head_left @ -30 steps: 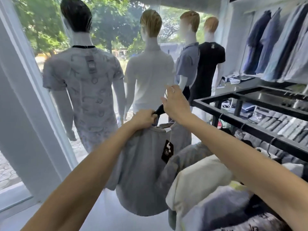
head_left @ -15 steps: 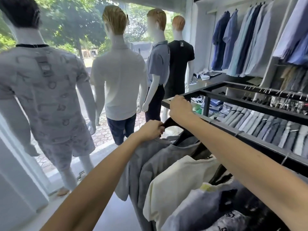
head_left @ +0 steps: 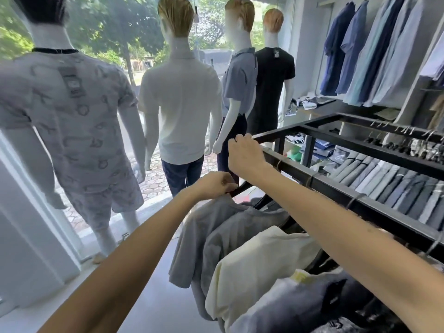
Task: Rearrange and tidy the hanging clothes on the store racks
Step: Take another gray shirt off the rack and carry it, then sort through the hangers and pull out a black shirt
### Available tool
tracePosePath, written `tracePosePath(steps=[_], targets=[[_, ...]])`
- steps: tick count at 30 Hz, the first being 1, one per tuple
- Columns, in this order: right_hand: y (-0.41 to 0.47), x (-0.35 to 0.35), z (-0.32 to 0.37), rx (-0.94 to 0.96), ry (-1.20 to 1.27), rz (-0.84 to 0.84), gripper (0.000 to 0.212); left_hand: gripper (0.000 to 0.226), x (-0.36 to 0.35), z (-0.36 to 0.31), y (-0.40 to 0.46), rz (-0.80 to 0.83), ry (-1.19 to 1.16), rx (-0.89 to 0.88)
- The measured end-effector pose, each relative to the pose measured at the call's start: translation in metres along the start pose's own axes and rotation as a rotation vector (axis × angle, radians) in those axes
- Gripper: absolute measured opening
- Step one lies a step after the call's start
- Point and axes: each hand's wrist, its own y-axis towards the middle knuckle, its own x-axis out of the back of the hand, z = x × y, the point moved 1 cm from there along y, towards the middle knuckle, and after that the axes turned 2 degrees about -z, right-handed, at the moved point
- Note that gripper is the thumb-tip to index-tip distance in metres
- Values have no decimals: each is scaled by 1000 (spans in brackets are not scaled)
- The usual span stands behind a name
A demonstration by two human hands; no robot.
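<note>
A grey t-shirt (head_left: 204,227) hangs on a black hanger (head_left: 240,188) at the near end of the black metal rack (head_left: 336,186). My left hand (head_left: 213,185) grips the shirt's collar and the hanger's shoulder. My right hand (head_left: 245,157) is curled over the rack's front rail at its corner, where the hanger's hook is hidden. Behind the grey shirt hang a second grey shirt (head_left: 242,227), a cream shirt (head_left: 259,267) and darker tops (head_left: 300,306).
Several mannequins (head_left: 182,97) stand in the window to the left and ahead. Folded trousers (head_left: 384,181) hang inside the rack. Blue and grey shirts (head_left: 374,54) hang on the right wall above a shelf (head_left: 319,109) with folded items.
The grey shirt has been carried from in front of the mannequins to the rack's end. My right hand has come down onto the rail. The view has turned right.
</note>
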Motion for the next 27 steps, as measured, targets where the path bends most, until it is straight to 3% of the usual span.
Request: tracePosePath(steps=[3,5,8,12,15,18,21,27], targets=[[6,-15,27,117,223,140,27,29,13,26,-17,-24,25,108],[12,-27,46,168,356,257,10,28,20,49,-36,-62,74,200],[22,-40,86,304,490,349,20,26,35,81,-75,-137,137,348],[25,-34,160,560,581,350,38,24,62,114,-149,-216,217,547],[13,-10,229,729,557,412,33,29,77,133,-225,-245,238,709],[-14,13,302,827,631,426,61,29,89,135,-309,-304,280,872],[-58,59,355,953,734,404,49,27,99,126,-391,-380,292,1017],[-164,163,436,1219,862,376,54,26,103,69,-558,-482,320,1255]])
